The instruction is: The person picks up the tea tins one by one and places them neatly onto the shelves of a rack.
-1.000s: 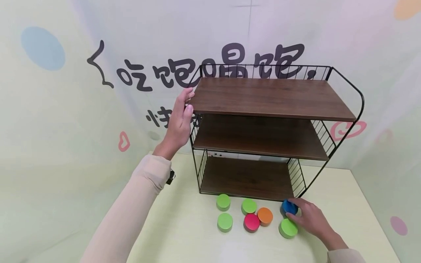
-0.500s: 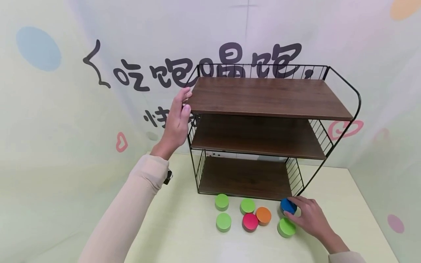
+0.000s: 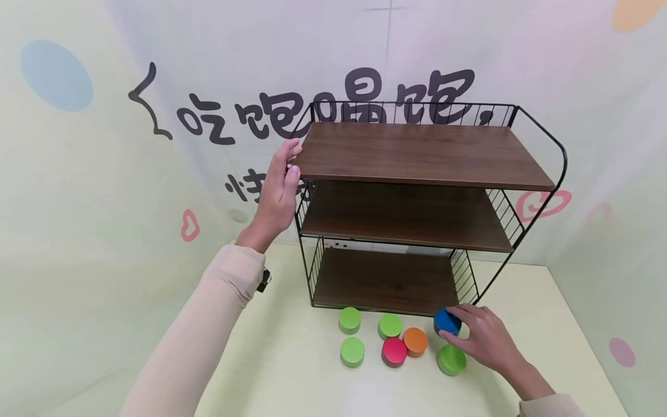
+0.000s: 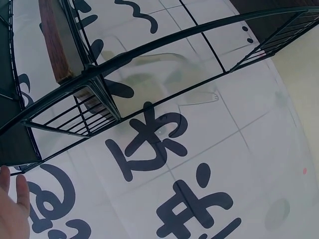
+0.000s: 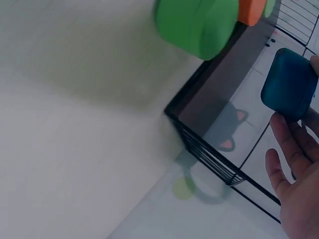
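Observation:
In the head view, my left hand [image 3: 278, 194] rests against the upper left side of a three-tier rack [image 3: 424, 153] with dark wood shelves and a black wire frame. Its fingers and thumb look mostly straight. Only its fingertips [image 4: 22, 191] show in the left wrist view, beside the rack's wire frame. My right hand [image 3: 487, 336] pinches a blue round cylinder [image 3: 445, 320] between thumb and fingers, near the rack's front right corner. The right wrist view shows the blue cylinder [image 5: 288, 83] at the fingertips, apparently raised off the table. Just below it in the head view stands a green cylinder [image 3: 451, 360].
Several more short cylinders stand before the rack: green ones [image 3: 350, 320], a red one [image 3: 394, 351] and an orange one [image 3: 415, 341] close together. They share a pale table [image 3: 292, 370]. A printed cloth backdrop [image 3: 130, 191] surrounds it.
My right hand has moved the blue cylinder slightly left and up, away from the green one. My left hand stays against the rack. The whole head view shifts slightly.

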The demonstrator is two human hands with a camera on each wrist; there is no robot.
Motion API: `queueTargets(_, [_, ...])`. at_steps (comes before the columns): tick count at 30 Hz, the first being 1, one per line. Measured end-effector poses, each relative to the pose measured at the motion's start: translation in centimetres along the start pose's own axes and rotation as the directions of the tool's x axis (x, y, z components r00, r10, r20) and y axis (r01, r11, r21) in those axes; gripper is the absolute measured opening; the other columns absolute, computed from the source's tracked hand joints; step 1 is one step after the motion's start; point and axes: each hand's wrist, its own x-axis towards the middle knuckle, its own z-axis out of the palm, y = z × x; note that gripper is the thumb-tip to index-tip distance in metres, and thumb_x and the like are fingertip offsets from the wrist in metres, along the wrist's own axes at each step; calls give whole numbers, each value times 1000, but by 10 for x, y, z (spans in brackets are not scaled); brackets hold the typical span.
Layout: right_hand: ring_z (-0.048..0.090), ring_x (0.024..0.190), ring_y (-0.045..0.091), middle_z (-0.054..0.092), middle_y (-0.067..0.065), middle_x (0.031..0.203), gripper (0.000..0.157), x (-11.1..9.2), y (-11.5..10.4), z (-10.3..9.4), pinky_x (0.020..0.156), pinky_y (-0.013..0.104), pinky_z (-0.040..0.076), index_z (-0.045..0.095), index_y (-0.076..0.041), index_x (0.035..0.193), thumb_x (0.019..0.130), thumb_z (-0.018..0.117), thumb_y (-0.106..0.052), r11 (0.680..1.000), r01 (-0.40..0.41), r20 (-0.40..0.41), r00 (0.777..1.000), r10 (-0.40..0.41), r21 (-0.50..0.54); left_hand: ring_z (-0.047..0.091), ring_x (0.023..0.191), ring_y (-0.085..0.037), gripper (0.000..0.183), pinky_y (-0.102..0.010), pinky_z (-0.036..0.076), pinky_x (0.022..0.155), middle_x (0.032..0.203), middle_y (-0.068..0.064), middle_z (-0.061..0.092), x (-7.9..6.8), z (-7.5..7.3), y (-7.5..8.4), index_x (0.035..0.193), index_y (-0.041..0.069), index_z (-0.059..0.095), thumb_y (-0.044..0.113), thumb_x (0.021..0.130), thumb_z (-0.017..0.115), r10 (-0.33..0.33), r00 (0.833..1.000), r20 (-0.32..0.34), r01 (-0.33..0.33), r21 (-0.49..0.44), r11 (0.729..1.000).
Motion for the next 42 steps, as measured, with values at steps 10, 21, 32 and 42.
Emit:
queueTargets(10, [68,80,29,71,13,97,51,7,-9,-12,63,43,58,75,-2,101,63,91,-34,998,65,-81,995,-64,11,44,134,-24,45,-44,37,106,143,-16,48,1,-1,1,149,7,37,14,104,37,-17,1000,6,17,-1,1000])
queueTargets(21, [68,80,28,71,13,97,53,17,-15,-28,61,41,59,74,-3,103,63,91,-34,997,76,-128,989,-73,23,45,133,-24,45,-45,36,107,142,-16,49,1,1,-1,148,8,38,14,104,37,-12,1000,-7,12,-10,1000])
queueTargets(32, [69,79,28,71,13,95,57,30,-24,-46,60,42,59,74,-3,103,75,81,-53,990,129,-204,972,-116,51,45,132,-23,44,-43,37,106,142,-15,50,1,0,-1,148,8,39,13,104,38,-15,1000,-13,14,-15,1000])
queueTargets(42, [69,78,29,72,14,94,76,47,-28,-62,58,42,58,74,-1,100,88,50,-71,980,196,-240,953,-185,25,45,132,-25,45,-44,37,106,142,-16,49,1,0,-1,148,7,38,13,104,38,-14,1000,-12,14,-12,1000])
